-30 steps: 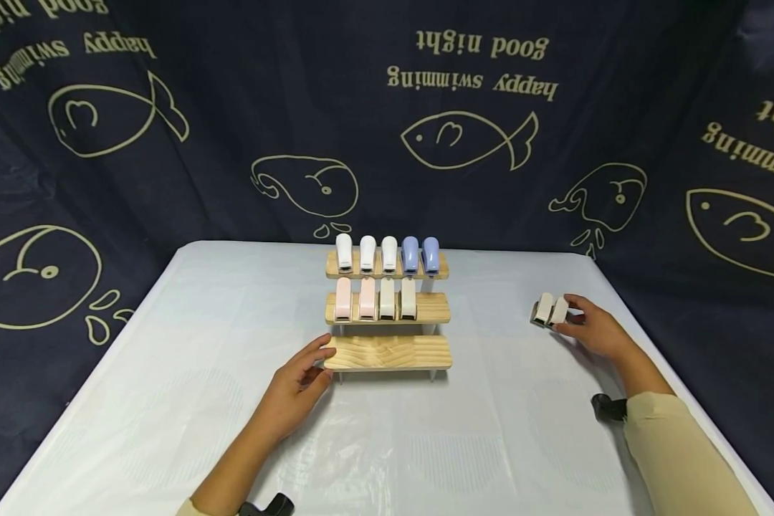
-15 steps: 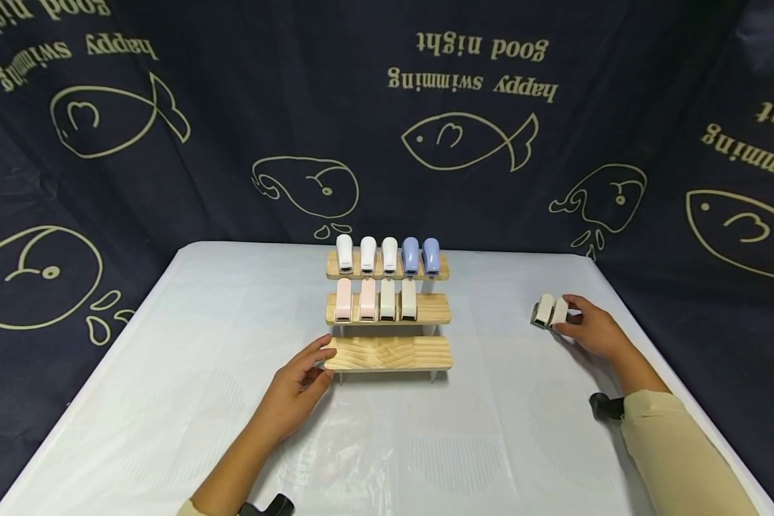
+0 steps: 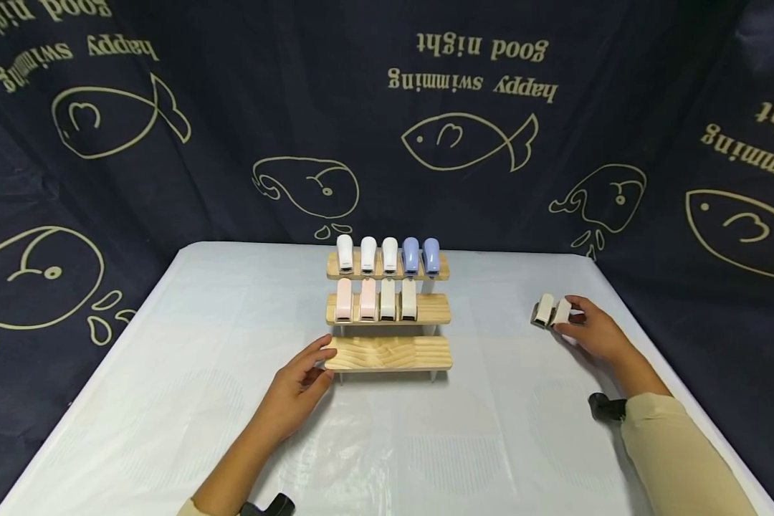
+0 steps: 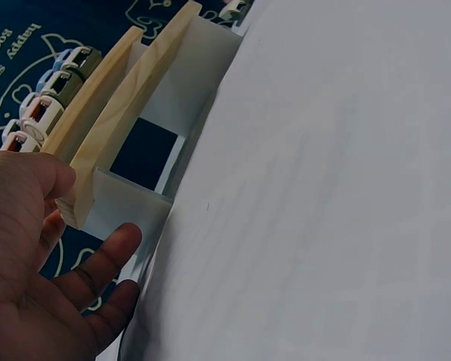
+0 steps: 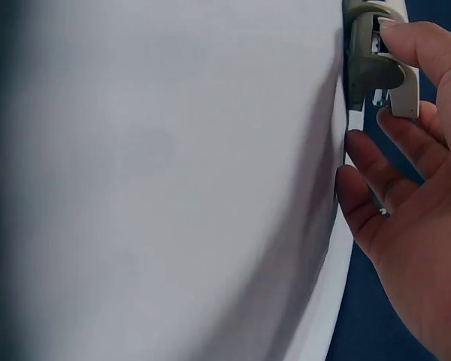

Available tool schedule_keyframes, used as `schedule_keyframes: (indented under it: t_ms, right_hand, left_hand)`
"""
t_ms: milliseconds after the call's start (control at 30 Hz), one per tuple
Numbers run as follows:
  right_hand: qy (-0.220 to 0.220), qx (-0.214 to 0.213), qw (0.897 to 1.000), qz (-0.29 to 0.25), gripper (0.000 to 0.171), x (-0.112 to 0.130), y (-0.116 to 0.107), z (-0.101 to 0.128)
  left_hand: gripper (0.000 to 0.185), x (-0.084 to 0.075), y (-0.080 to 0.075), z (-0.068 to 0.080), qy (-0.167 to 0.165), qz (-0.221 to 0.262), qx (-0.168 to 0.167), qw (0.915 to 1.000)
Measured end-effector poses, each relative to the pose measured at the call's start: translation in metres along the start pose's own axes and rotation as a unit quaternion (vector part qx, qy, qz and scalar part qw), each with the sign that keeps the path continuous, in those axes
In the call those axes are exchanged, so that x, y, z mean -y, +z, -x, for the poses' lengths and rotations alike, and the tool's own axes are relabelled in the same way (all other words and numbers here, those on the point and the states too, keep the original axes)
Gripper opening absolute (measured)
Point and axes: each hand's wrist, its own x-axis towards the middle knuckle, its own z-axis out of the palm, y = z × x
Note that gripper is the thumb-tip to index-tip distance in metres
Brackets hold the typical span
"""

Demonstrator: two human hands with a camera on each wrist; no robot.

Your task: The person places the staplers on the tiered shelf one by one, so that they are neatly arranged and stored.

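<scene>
My left hand (image 3: pixel 293 394) pinches the left end of the lowest shelf of a three-tier wooden display rack (image 3: pixel 389 353). In the left wrist view its thumb and a finger close on the board's end (image 4: pixel 83 184), while two other fingers stay loose beside the clear support. At the table's right side, my right hand (image 3: pixel 595 332) grips an off-white mini stapler (image 3: pixel 560 313) between thumb and fingers. A similar stapler (image 3: pixel 543 309) stands just left of it. The right wrist view shows the thumb on the gripped stapler (image 5: pixel 404 94), with a grey-green base in front.
White staplers (image 3: pixel 368 254) and two blue ones (image 3: pixel 431 256) line the top shelf. On the middle shelf stand two pink staplers (image 3: pixel 344 299) and two off-white ones (image 3: pixel 408 299), left of a bare stretch of wood. A white cloth (image 3: pixel 464 444) covers the table; a dark printed curtain (image 3: pixel 374 107) hangs behind.
The stapler in my right hand has shifted slightly right, widening the gap to its neighbour. My left hand keeps its place on the rack.
</scene>
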Motion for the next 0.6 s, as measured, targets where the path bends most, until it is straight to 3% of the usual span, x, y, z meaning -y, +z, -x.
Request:
schedule_keyframes:
  t_ms: [233, 433, 600]
  right_hand:
    - [0.025, -0.027, 0.999, -0.036, 0.077, 0.0, -0.003, 0.009]
    - [-0.007, -0.071, 0.995, -0.069, 0.075, 0.017, -0.004, 0.018]
    - [-0.035, -0.082, 0.993, -0.08, 0.074, 0.044, -0.002, 0.023]
  left_hand:
    - [0.034, 0.0, 0.0, 0.0, -0.001, -0.01, 0.006, 0.9999]
    - [0.034, -0.001, -0.002, 0.0, -0.001, -0.021, 0.006, 0.9998]
    - [0.034, -0.001, -0.001, -0.001, -0.002, -0.011, 0.006, 0.9999]
